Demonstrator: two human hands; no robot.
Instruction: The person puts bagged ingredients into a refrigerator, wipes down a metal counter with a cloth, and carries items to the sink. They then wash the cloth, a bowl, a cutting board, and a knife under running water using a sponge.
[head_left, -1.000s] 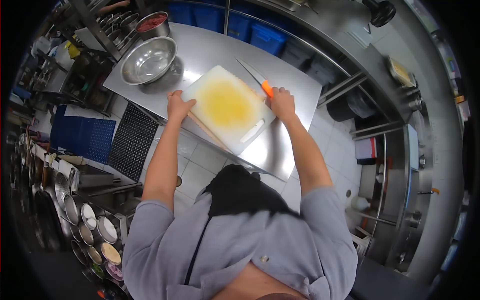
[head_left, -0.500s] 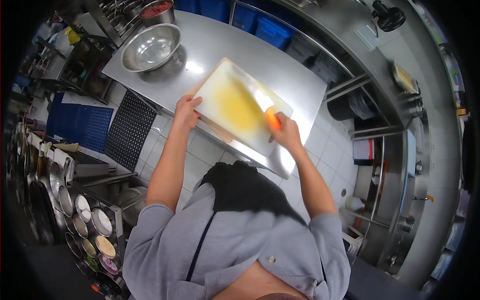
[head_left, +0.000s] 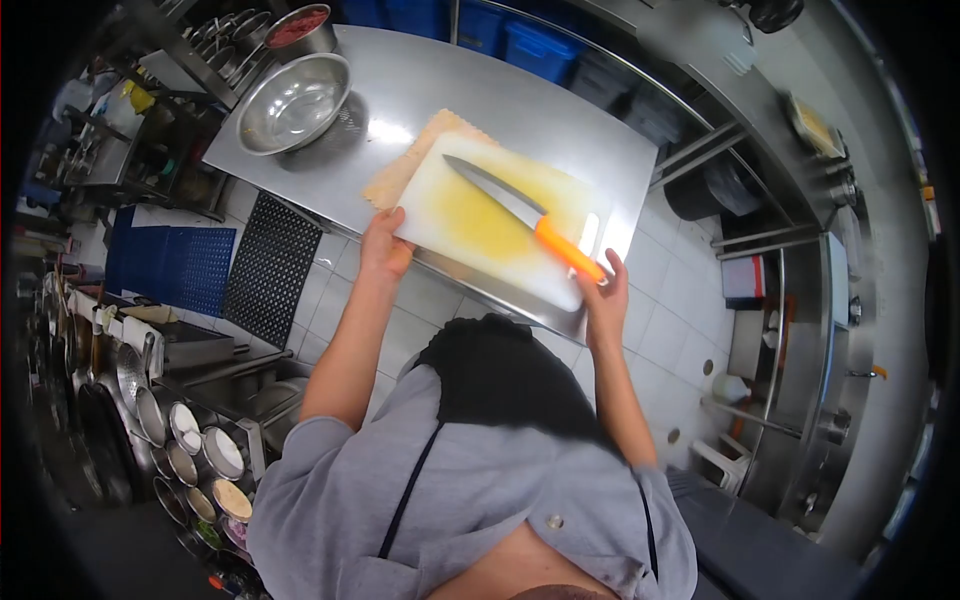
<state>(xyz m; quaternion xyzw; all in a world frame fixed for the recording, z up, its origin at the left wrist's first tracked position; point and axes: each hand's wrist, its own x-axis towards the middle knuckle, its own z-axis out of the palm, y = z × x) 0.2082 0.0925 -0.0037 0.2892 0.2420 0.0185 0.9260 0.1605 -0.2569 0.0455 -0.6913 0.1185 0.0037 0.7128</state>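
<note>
A white cutting board (head_left: pixel 425 215) with a yellow-stained middle is at the front of the steel table. My left hand (head_left: pixel 384 248) grips its left corner, thumb on top and the other fingers hidden beneath. Across the board lies a knife (head_left: pixel 500 190), its orange handle toward the right end and its blade pointing to the far left. At the board's right end, near the handle slot, my right hand (head_left: pixel 606 300) is closed around the near corner, just by the knife's butt. Beyond the board's left side shows a tan sheet (head_left: pixel 412 168) with wavy edges.
On the table (head_left: pixel 395 75) stand a steel bowl (head_left: pixel 290 105) and, behind it, a pot (head_left: pixel 305 35) of red minced food. Blue bins (head_left: pixel 540 50) sit behind the table. Small containers (head_left: pixel 222 452) fill the lower left; steel shelving (head_left: pixel 800 330) runs along the right.
My right hand has let go of the knife, which now rests on the board, and has moved to the board's right end. The board has shifted, uncovering more of the tan sheet.
</note>
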